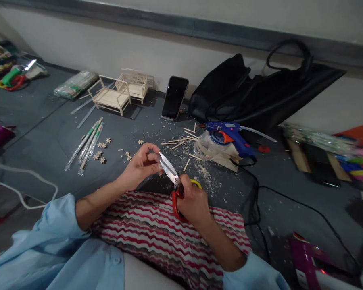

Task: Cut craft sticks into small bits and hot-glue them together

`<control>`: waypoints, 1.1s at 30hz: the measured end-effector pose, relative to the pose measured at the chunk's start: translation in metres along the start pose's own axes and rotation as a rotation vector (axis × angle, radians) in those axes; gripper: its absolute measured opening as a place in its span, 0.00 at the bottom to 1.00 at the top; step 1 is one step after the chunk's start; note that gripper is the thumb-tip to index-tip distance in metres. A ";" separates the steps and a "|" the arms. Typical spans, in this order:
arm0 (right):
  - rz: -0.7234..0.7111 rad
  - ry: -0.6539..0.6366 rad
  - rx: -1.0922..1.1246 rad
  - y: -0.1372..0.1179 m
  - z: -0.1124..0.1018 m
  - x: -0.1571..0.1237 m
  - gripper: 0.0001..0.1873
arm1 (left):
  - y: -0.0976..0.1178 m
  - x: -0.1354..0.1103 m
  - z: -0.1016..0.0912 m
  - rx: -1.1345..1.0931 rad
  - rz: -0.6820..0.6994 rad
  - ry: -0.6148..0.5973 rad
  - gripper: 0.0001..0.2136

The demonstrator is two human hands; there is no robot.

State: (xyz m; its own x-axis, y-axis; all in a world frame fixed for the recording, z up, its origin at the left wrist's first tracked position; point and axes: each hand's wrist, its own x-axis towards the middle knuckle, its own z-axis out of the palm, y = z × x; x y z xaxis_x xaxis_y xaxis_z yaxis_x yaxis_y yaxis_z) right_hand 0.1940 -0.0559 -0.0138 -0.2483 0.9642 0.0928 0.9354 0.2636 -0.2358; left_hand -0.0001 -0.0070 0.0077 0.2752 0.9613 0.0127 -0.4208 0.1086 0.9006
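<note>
My right hand (pixel 194 200) grips a pair of scissors (pixel 170 168) with red and yellow handles, their blades pointing up and left. At the blade tip is my left hand (pixel 144 163), thumb and fingers pinched together; whatever lies between them is too small to make out. Left of that hand, small flower-shaped wooden pieces (pixel 98 154) and tiny cut bits (pixel 128 155) lie on the grey surface. Thin wooden sticks (pixel 177 141) are scattered beyond the scissors. A striped red and white cloth (pixel 151 229) lies under my forearms.
A blue glue gun (pixel 230 135) rests on a clear plastic tub (pixel 207 147), its cable trailing right. Behind stand two miniature wooden benches (pixel 111 98), a phone (pixel 174 98) and a black bag (pixel 230 92). Wrapped stick bundles (pixel 87 145) lie left; other scissors (pixel 15 76) lie far left.
</note>
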 end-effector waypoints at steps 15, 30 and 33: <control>0.162 0.172 0.308 0.017 0.003 0.009 0.12 | 0.020 0.014 -0.032 0.906 0.224 -0.036 0.03; 0.197 0.136 0.334 0.016 0.000 0.011 0.16 | 0.036 0.020 -0.071 1.819 -0.064 -0.040 0.13; 0.198 0.125 0.318 0.015 0.000 0.012 0.15 | 0.039 0.019 -0.067 1.826 -0.053 -0.049 0.11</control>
State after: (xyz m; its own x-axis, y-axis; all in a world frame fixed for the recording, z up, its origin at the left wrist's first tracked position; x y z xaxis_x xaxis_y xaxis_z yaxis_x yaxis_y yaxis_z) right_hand 0.2052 -0.0409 -0.0160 -0.0201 0.9915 0.1285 0.8324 0.0878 -0.5472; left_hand -0.0692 0.0322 0.0143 0.2919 0.9553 -0.0471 0.9411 -0.2781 0.1925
